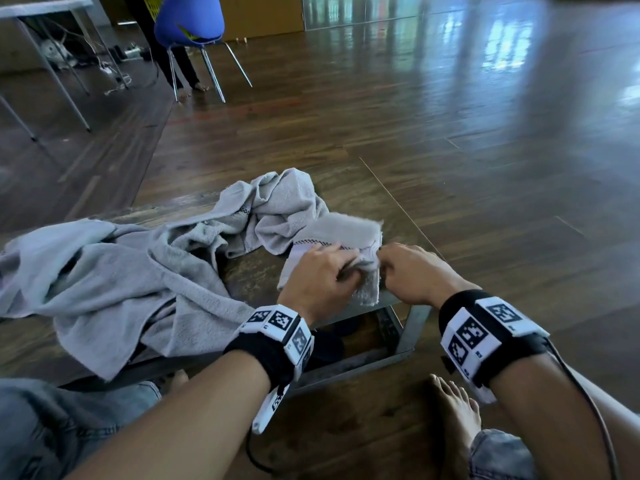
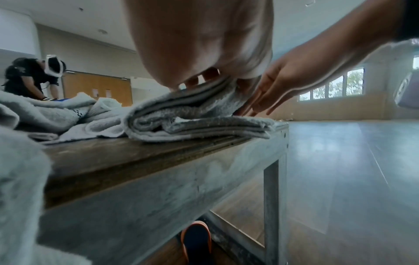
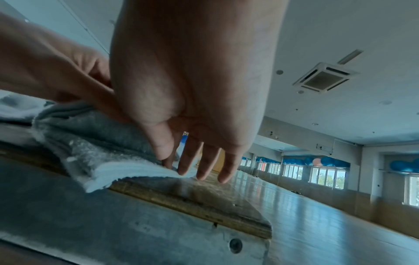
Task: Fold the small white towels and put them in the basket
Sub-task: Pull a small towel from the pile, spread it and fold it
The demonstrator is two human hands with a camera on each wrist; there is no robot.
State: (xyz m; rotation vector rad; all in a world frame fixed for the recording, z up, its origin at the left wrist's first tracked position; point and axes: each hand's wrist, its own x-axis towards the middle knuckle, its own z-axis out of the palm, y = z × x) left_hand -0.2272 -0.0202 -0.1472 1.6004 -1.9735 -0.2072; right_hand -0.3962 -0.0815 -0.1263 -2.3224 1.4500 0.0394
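Observation:
A small white towel [image 1: 346,230] [image 2: 192,123] [image 3: 102,143] lies partly folded in layers at the near right corner of the low wooden table [image 1: 249,278] [image 2: 113,157] [image 3: 181,197]. My left hand [image 1: 322,275] [image 2: 204,53] [image 3: 45,62] grips its upper folded layers with curled fingers. My right hand [image 1: 412,271] [image 2: 306,71] [image 3: 192,89] is close beside it, pinching the towel's right edge between thumb and forefinger, the other fingers straight and pointing down. More crumpled white towels [image 1: 104,271] are heaped across the table's left and middle.
The table's right edge is just past the towel, with open wood floor beyond. Far back left stand a blue chair [image 1: 188,19], a person's legs [image 1: 180,64], part of a yellow basket [image 1: 152,1] and a grey table [image 1: 45,5]. My bare foot [image 1: 457,410] is near the frame.

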